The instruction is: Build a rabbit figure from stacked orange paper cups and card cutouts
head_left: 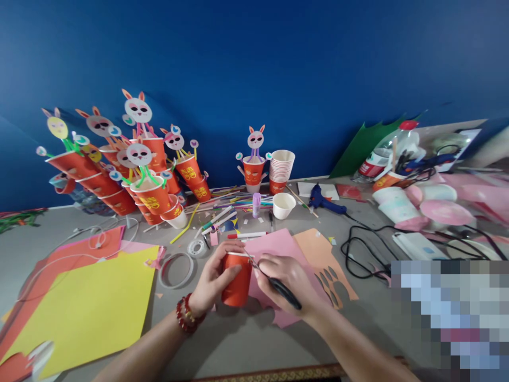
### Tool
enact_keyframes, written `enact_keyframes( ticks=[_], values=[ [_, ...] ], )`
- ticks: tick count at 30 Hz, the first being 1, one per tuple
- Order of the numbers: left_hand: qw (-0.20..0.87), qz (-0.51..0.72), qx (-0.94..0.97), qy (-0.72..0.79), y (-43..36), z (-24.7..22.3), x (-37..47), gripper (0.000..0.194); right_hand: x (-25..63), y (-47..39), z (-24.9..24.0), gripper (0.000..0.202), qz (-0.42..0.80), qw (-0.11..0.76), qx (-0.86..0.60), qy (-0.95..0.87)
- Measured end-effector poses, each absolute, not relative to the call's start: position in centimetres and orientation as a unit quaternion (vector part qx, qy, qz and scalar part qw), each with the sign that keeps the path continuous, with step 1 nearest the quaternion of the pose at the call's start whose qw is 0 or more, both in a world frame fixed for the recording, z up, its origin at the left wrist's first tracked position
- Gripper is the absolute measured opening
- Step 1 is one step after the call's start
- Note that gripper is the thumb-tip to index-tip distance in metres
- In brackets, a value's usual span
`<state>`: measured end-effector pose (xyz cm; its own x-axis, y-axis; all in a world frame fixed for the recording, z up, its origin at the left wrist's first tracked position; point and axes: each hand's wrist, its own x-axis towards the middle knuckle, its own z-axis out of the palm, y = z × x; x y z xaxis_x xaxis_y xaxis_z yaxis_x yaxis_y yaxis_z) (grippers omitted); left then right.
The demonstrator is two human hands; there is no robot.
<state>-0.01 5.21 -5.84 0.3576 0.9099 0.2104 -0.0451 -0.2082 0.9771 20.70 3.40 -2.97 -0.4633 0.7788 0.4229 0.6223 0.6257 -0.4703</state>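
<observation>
A red paper cup (pixel 235 286) stands upright near the table's front, its pale rim on top. My left hand (pixel 218 273) is wrapped round the cup's left side, with a beaded bracelet on the wrist. To the right of the cup, my right hand (pixel 284 281) grips a black-handled tool (pixel 285 293). The tool's thin metal end meets the cup's rim; its exact shape is too small to tell. Pink paper (pixel 278 245) lies under and behind my right hand, beside orange paper (pixel 314 249) with leaf-shaped holes.
Red cups with rabbit faces (pixel 149 199) are stacked at the back left. Yellow paper (pixel 103 302) and a tape roll (pixel 176 270) lie left. Behind are stacked cups (pixel 281 170), a white cup (pixel 283 206) and a blue glue gun (pixel 326 201). Black cables (pixel 360 265) lie right.
</observation>
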Motion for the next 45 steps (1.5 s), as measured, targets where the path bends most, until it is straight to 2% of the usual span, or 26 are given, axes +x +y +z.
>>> enact_keyframes(
  ticks=[7, 16, 20, 26, 34, 38, 41, 45],
  values=[
    [0.531, 0.437, 0.620, 0.377, 5.2, -4.9, -0.1, 0.024, 21.6, 4.1, -2.5, 0.024, 0.092, 0.227, -0.380, -0.892],
    [0.595, 0.378, 0.585, 0.400, 5.3, -4.6, -0.1, 0.027, 22.0, 4.3, -3.1, 0.019, 0.017, 0.152, -0.357, -0.921],
    [0.544, 0.382, 0.646, 0.373, 5.5, -4.6, -0.1, 0.022, 22.0, 4.1, -3.2, 0.012, 0.023, 0.151, -0.345, -0.926],
    [0.441, 0.401, 0.721, 0.352, 5.2, -4.7, 0.0, 0.019, 21.2, 3.8, -3.4, 0.018, 0.032, 0.196, -0.364, -0.910],
    [0.391, 0.388, 0.758, 0.349, 4.8, -4.2, 0.0, 0.019, 20.7, 3.6, -4.0, 0.025, 0.129, 0.274, -0.384, -0.873],
    [0.350, 0.389, 0.780, 0.343, 4.7, -4.2, 0.0, 0.018, 20.3, 3.2, -4.0, 0.033, 0.238, 0.343, -0.402, -0.815],
    [0.316, 0.393, 0.795, 0.337, 4.5, -4.4, 0.0, 0.025, 19.9, 3.0, -4.0, 0.038, 0.351, 0.371, -0.436, -0.741],
    [0.324, 0.403, 0.787, 0.337, 4.4, -4.6, 0.1, 0.027, 19.6, 2.9, -3.7, 0.036, 0.406, 0.393, -0.445, -0.695]
  ],
)
